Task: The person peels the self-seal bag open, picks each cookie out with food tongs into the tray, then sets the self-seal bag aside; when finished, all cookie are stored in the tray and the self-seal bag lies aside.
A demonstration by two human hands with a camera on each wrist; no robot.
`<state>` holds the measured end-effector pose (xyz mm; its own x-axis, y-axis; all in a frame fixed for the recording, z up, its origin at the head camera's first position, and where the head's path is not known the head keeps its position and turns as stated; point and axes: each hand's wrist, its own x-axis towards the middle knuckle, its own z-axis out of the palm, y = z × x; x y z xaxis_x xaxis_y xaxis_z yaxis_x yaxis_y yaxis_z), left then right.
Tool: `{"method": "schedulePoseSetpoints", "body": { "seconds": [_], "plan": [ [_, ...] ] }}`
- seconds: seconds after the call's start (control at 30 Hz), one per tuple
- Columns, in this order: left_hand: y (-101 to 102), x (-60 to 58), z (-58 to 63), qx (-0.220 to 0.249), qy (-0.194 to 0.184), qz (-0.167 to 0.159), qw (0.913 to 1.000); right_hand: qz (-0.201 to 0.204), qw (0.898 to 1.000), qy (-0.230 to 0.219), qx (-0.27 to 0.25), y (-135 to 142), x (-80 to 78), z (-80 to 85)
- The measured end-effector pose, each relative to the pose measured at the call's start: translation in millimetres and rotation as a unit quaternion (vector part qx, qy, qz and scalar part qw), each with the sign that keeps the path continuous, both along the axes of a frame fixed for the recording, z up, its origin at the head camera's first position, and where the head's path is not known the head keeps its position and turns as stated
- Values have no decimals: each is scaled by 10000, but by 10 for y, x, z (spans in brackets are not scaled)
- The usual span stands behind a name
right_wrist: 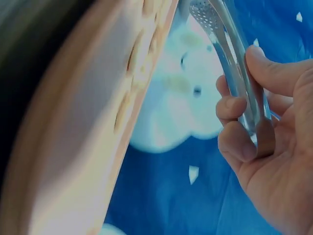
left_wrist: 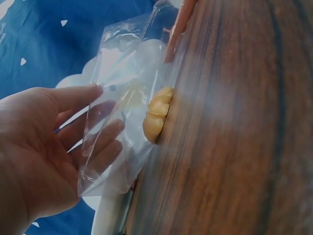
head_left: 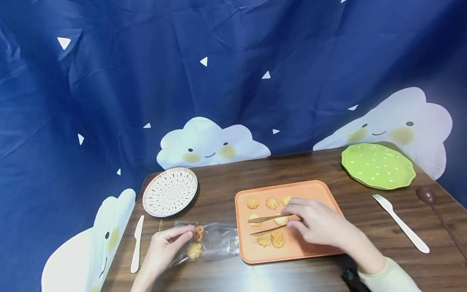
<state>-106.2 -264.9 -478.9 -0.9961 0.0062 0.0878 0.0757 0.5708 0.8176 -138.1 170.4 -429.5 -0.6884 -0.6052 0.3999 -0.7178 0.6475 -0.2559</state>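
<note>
My left hand holds a clear plastic bag at its side, the film between thumb and fingers. Inside the bag lie a brown pretzel-shaped cookie and a pale flower-shaped cookie. The left wrist view shows the fingers through the film and one cookie low in the bag. My right hand grips metal tongs whose two arms stand apart over the orange tray. Several cookies lie on that tray, some partly hidden by the hand and tongs.
Behind the bag is a white patterned plate, with a white knife at the far left. To the right lie a green dotted plate, a white fork and a brown long-handled spoon. A blue cloud-printed cloth hangs behind the table.
</note>
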Motion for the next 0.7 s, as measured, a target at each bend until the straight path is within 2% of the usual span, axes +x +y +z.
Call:
{"method": "schedulePoseSetpoints", "body": {
  "seconds": [0.13, 0.3, 0.47, 0.7],
  "plan": [
    [-8, 9, 1, 69, -6, 151, 9999, 137, 9993, -342, -28, -356, -13, -25],
    [3, 2, 14, 51, -37, 213, 9998, 131, 9986, -478, 157, -673, -90, -93],
    [14, -5, 15, 90, -92, 177, 9998, 114, 9975, -460, 516, -909, -126, -155],
    [39, 17, 13, 77, 153, -88, 9998, 499, 9954, -557, 605, -1235, -43, -198]
  ]
}}
